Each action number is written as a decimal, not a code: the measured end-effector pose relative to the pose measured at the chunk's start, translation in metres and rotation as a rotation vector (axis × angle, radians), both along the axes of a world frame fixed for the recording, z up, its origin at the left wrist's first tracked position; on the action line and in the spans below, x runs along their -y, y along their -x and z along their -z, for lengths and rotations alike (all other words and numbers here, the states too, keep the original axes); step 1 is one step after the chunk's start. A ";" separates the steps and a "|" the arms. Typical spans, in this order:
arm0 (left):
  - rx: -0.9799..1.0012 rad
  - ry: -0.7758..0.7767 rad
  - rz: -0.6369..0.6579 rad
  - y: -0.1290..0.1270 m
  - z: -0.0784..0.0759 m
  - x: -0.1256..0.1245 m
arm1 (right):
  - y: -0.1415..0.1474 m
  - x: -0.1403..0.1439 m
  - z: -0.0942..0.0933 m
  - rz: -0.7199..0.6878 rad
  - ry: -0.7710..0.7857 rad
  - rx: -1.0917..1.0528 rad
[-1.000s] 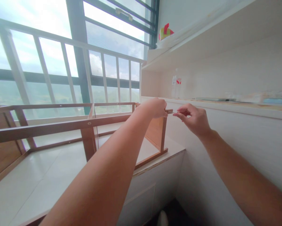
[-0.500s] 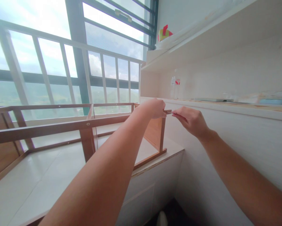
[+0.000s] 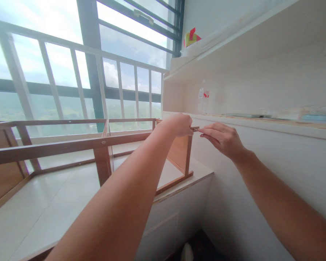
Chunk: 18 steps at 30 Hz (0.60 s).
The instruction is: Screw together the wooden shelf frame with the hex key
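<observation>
A wooden frame (image 3: 70, 145) lies on its side along the white window ledge (image 3: 43, 206), its long rails running toward the window railing (image 3: 78, 72); lying flat like this, it puts its right end panel (image 3: 180, 154) upright at the ledge's edge, where both hands can get at the top corner. The middle divider (image 3: 103, 163) stands between the rails, well left of the hands.

The left hand (image 3: 179, 125) comes across from the lower left and closes over the top corner of that end panel, fingers curled down around the wood, apparently to steady the frame against a push from the side. Whether it also traps anything under the palm cannot be told.

Just right of it, the right hand (image 3: 223, 139) reaches in from the wall side with thumb and forefinger pressed together on a thin, small piece of hardware (image 3: 196, 129), too small to tell whether it is a screw, a pin or a tool tip. The piece points level toward the corner, its far end touching or just beside the wood under the left hand's knuckles, so it sits at the fingertips, between the two hands.

Further right, a wall shelf (image 3: 261, 121) carries blurred items, and a red and yellow object (image 3: 191, 37) sits on the upper shelf
</observation>
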<state>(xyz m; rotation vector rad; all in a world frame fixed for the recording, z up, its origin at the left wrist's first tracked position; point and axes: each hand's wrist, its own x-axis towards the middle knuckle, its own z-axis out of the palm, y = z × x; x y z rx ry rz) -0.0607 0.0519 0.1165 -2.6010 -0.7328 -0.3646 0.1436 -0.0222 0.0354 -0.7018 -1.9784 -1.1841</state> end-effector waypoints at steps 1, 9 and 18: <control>0.000 0.002 -0.002 0.000 0.000 0.001 | 0.000 0.000 0.000 0.002 -0.012 0.004; 0.016 0.020 -0.006 0.001 0.000 0.000 | -0.002 0.001 0.002 0.049 -0.104 0.010; 0.003 0.002 -0.003 0.000 0.001 -0.003 | -0.001 -0.002 0.002 0.042 -0.049 -0.008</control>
